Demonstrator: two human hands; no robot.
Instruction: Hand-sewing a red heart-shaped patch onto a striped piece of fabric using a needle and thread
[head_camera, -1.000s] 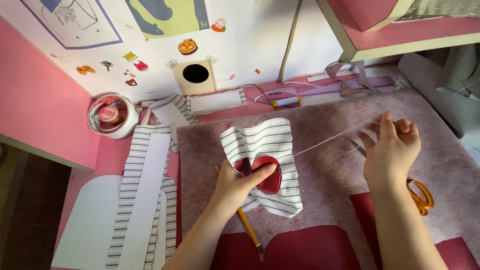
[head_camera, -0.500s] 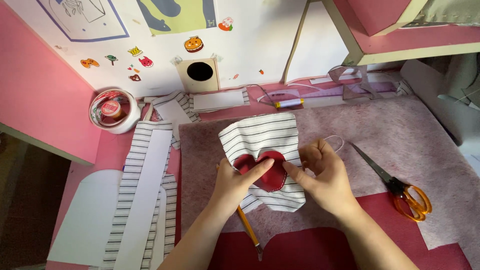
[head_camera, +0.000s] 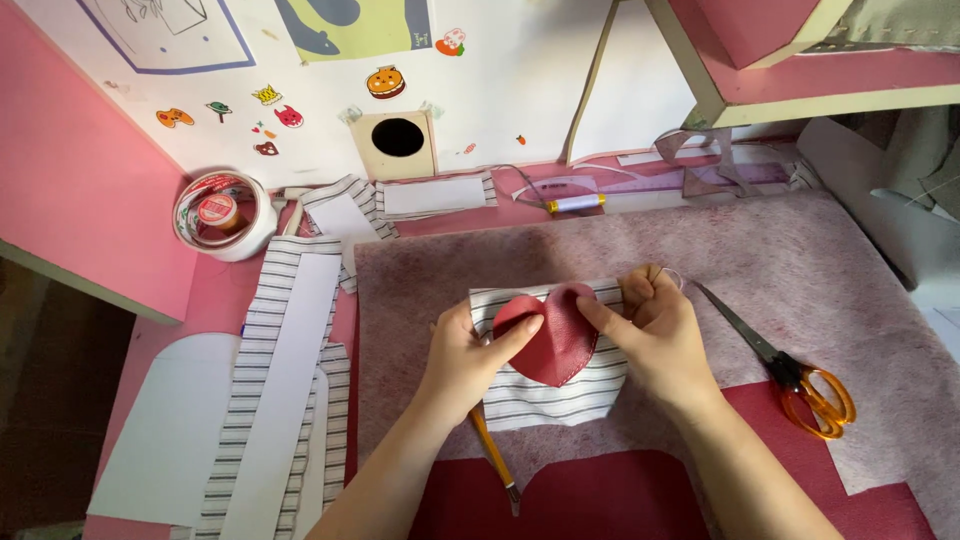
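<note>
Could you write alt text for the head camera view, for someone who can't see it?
Two hands, left hand and right hand, press a red heart onto striped fabric on a mauve felt mat; orange-handled scissors lie right.

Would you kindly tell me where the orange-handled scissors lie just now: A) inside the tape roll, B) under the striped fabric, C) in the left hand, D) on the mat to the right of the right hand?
D: the scissors lie untouched on the mat, right of the right hand.
</note>
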